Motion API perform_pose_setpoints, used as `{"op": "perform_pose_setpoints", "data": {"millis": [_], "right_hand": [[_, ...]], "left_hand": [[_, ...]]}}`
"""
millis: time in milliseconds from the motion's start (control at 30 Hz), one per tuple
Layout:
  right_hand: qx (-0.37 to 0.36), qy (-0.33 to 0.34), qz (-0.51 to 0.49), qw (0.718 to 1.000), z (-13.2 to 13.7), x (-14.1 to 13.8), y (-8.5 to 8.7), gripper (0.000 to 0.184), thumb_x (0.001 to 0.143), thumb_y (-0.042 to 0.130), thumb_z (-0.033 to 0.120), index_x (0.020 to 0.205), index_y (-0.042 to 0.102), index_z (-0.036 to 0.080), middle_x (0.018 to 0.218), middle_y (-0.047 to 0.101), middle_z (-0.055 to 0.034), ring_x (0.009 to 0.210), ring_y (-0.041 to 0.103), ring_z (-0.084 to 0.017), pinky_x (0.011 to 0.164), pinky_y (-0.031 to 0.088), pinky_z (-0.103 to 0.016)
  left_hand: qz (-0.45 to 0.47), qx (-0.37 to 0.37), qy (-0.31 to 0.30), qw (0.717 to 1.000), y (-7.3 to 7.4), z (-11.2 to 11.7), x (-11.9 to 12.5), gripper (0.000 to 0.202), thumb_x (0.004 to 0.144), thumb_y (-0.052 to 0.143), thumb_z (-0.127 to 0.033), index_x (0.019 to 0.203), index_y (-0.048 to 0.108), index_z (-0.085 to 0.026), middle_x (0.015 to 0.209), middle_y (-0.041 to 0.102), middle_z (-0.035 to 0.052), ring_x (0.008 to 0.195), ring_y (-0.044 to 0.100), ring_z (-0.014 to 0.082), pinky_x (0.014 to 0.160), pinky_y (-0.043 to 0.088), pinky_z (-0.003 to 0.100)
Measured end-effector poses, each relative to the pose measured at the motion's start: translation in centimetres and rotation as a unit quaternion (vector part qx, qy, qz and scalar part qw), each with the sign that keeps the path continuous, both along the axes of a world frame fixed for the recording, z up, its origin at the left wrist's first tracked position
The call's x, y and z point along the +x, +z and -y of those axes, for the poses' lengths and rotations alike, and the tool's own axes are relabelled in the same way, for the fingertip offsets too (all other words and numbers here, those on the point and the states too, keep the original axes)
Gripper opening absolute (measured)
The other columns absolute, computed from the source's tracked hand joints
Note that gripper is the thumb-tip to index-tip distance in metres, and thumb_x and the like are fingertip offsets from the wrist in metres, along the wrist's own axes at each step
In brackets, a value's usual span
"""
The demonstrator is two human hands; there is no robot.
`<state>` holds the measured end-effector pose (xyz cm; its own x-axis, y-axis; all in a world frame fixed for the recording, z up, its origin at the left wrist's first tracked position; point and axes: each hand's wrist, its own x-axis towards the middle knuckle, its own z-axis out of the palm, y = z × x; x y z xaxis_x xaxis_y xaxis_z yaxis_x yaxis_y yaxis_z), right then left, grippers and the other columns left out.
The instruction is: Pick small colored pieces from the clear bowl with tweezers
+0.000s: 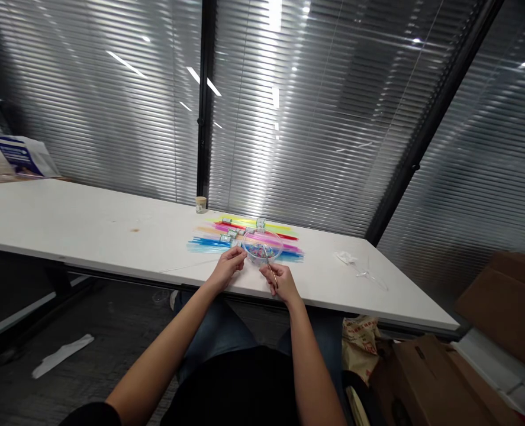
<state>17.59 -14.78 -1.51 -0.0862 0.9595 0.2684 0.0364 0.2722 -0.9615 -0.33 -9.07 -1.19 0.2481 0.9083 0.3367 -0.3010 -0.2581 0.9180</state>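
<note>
A clear round plastic bowl [275, 259] holds many small bits in mixed colours. Beside its left rim is my left hand [231, 265], with thumb and fingers pinched together; what is between them is too small to make out. My right hand [282, 280], at the near side of the bowl, is closed on a thin metal tool [269, 267], its narrow end pointing into the bowl. Its exact kind does not show. Behind and under the bowl lie long thin coloured strips: blue [206, 244], red [289, 237] and yellow [282, 227], with several small printed labels [225, 238] on them.
The white table [111, 222] runs along a wall with blinds. A small tub [200, 205] stands at its back edge. Right of the bowl lie a crumpled white scrap [345, 258] and a clear thin piece [367, 275]. Cardboard boxes [435, 378] and a paper bag [360, 343] stand below right.
</note>
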Motion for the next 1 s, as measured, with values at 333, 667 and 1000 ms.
{"op": "perform_pose_setpoints", "data": {"millis": [333, 667, 1000], "right_hand": [[-0.004, -0.002, 0.010, 1.000, 0.07, -0.03, 0.22, 0.038, 0.071, 0.069, 0.053, 0.069, 0.060, 0.017, 0.044, 0.041, 0.0073, 0.031, 0.037, -0.008, 0.034, 0.020, -0.022], [0.006, 0.001, -0.002, 1.000, -0.03, 0.04, 0.00, 0.038, 0.072, 0.069, 0.054, 0.068, 0.058, 0.018, 0.046, 0.041, 0.0072, 0.031, 0.036, -0.008, 0.033, 0.020, -0.023], [0.009, -0.012, -0.024, 1.000, -0.59, 0.30, -0.72, 0.040, 0.072, 0.069, 0.057, 0.074, 0.063, 0.017, 0.045, 0.042, 0.0068, 0.030, 0.031, -0.007, 0.033, 0.019, -0.023]], "left_hand": [[-0.032, 0.009, 0.005, 0.999, 0.03, -0.01, 0.02, 0.028, 0.071, 0.070, -0.041, 0.068, 0.057, -0.017, 0.056, 0.044, -0.0042, 0.052, 0.040, 0.0092, 0.051, 0.028, 0.022], [-0.062, 0.034, 0.008, 0.997, 0.25, 0.25, -0.08, 0.028, 0.072, 0.068, -0.042, 0.064, 0.057, -0.017, 0.057, 0.045, -0.0030, 0.054, 0.041, 0.0106, 0.053, 0.029, 0.023], [0.012, -0.014, 0.009, 1.000, 0.40, 0.33, -0.03, 0.035, 0.070, 0.067, -0.048, 0.063, 0.054, -0.017, 0.057, 0.045, -0.0025, 0.050, 0.040, 0.0095, 0.049, 0.031, 0.023]]}}
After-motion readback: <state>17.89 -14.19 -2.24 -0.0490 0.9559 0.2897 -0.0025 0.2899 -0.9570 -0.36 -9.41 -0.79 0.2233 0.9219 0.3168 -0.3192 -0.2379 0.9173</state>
